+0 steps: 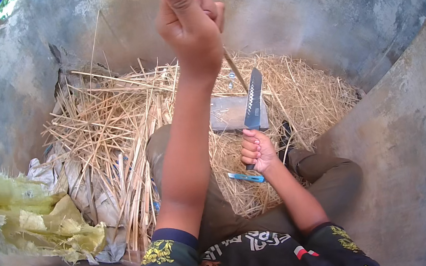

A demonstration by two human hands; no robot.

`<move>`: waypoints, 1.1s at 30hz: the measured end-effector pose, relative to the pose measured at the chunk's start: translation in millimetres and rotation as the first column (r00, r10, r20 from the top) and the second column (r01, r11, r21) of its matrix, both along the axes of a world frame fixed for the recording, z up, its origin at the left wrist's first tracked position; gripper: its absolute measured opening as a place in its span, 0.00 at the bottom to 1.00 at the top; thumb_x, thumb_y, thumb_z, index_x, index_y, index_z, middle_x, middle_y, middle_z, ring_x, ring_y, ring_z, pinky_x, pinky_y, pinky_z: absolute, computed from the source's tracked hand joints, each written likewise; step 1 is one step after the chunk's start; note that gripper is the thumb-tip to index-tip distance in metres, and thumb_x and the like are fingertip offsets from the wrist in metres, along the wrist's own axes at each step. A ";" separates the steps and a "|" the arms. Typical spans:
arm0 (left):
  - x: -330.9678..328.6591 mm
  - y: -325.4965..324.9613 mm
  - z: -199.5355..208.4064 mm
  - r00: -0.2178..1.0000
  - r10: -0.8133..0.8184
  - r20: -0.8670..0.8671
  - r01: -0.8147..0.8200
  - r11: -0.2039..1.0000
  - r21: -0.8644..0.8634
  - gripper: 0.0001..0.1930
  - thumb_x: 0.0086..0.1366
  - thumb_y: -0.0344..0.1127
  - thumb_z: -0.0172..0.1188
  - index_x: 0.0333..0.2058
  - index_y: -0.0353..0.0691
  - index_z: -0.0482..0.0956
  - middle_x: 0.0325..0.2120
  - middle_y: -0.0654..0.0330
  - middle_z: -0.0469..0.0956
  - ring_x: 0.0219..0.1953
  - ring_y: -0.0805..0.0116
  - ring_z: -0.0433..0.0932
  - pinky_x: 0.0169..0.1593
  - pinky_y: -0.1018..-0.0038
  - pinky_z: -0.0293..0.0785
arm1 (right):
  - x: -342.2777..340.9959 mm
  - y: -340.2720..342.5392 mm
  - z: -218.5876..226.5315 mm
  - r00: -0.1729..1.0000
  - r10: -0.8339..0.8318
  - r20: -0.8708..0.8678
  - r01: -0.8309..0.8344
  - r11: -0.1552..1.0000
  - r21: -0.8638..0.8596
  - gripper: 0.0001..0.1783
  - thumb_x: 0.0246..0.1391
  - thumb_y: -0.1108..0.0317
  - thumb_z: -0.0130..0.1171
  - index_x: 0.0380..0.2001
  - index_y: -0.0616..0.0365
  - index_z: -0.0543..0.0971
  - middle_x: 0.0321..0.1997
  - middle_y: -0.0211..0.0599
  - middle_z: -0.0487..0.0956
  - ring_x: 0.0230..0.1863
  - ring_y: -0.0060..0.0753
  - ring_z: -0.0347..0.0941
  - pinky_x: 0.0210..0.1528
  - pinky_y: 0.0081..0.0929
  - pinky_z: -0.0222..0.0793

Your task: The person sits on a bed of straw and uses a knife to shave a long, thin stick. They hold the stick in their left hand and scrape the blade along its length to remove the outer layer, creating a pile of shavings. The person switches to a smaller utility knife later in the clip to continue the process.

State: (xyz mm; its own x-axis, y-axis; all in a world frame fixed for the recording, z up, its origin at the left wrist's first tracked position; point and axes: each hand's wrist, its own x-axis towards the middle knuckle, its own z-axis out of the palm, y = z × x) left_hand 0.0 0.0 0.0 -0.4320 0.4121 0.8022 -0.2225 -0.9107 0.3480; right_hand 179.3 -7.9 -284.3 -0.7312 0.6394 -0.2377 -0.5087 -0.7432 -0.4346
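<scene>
Left hand [190, 23]: fingertips cut off at the top edge. Stick [235, 70]: upper end hidden inside that fist. Knife [253, 106]: handle concealed by the right hand [257, 151].

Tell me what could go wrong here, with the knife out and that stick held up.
The right hand points the knife blade toward the thin stick gripped by the raised left hand; a slip could bring it near the left forearm. The blade hangs above the wooden block and the person's knee.

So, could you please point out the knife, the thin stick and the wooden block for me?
knife [253, 99]: head view, middle of the blade.
thin stick [235, 69]: head view, shaft below the left hand [191, 20].
wooden block [226, 113]: head view, bare top face.
</scene>
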 end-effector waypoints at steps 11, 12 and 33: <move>20.8 7.4 -0.3 0.995 0.027 0.093 -0.029 0.999 0.024 0.21 0.75 0.53 0.44 0.24 0.47 0.64 0.13 0.70 0.55 0.13 0.84 0.53 0.14 0.82 0.48 | 24.9 -24.5 88.9 0.526 -0.621 0.580 0.245 0.765 0.596 0.21 0.55 0.58 0.63 0.17 0.52 0.65 0.12 0.21 0.63 0.09 0.16 0.56 0.10 0.20 0.51; 23.1 10.1 2.1 0.995 0.047 0.086 -0.052 0.997 0.052 0.21 0.75 0.52 0.43 0.24 0.47 0.64 0.13 0.71 0.55 0.13 0.84 0.52 0.15 0.82 0.48 | 33.3 -20.2 110.0 0.423 -0.682 0.597 0.166 0.706 0.689 0.20 0.56 0.55 0.63 0.19 0.52 0.68 0.12 0.22 0.64 0.10 0.16 0.59 0.11 0.20 0.52; 43.7 18.1 -16.1 0.993 0.121 0.008 -0.121 0.981 0.152 0.21 0.76 0.48 0.44 0.25 0.41 0.66 0.10 0.72 0.61 0.13 0.86 0.60 0.16 0.81 0.50 | 61.6 30.9 -39.2 0.068 -0.610 0.789 -0.094 0.784 0.614 0.15 0.53 0.64 0.56 0.17 0.62 0.76 0.14 0.37 0.73 0.16 0.31 0.71 0.22 0.34 0.67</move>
